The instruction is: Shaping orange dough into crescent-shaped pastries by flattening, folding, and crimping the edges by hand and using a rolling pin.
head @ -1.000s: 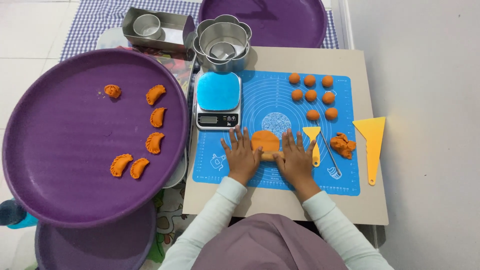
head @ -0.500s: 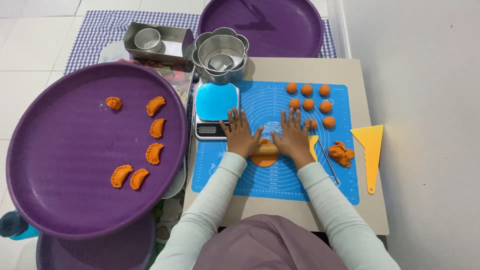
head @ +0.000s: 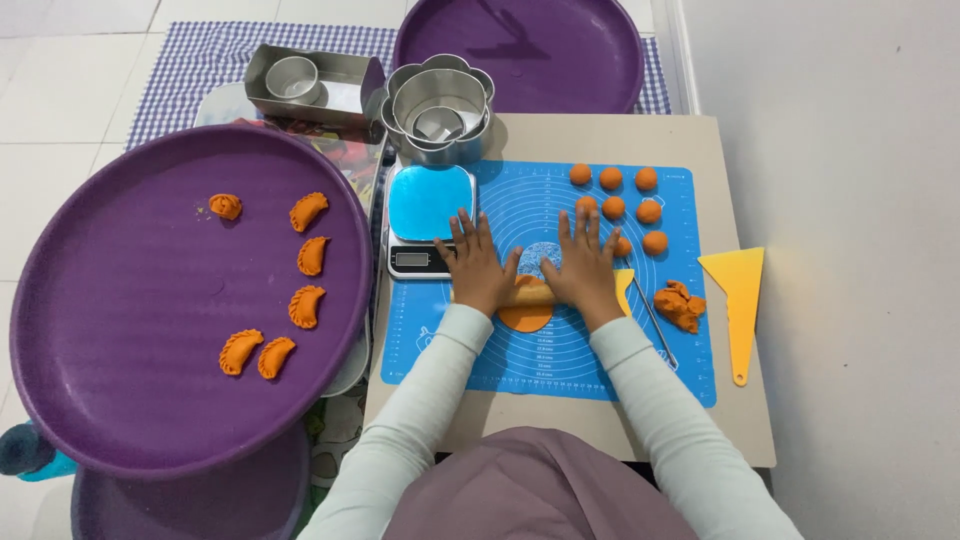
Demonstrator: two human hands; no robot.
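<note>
My left hand (head: pixel 478 268) and my right hand (head: pixel 585 265) lie flat, fingers spread, on a pale wooden rolling pin (head: pixel 530 292). Only a short piece of the pin shows between the palms. Under it, and poking out toward me, is a flattened orange dough disc (head: pixel 525 320) on a blue silicone mat (head: pixel 560 365). Several orange dough balls (head: pixel 612 207) sit on the mat just beyond my right fingers. A blue-topped kitchen scale (head: pixel 428 215) stands beside my left fingertips.
A big purple tray (head: pixel 120 330) at left holds several crescent pastries (head: pixel 307 305). Right of my hands lie a small yellow scraper (head: pixel 624 285), a thin metal tool (head: pixel 655 325), a dough lump (head: pixel 680 305) and a large yellow scraper (head: pixel 740 300). Metal cutters (head: pixel 440 110), a tin (head: pixel 310 85) and another purple tray (head: pixel 520 50) stand behind.
Both hands pushed the rolling pin away from me across the dough. The disc, earlier beyond my hands, now shows below them. Over the last half second the hands barely shifted.
</note>
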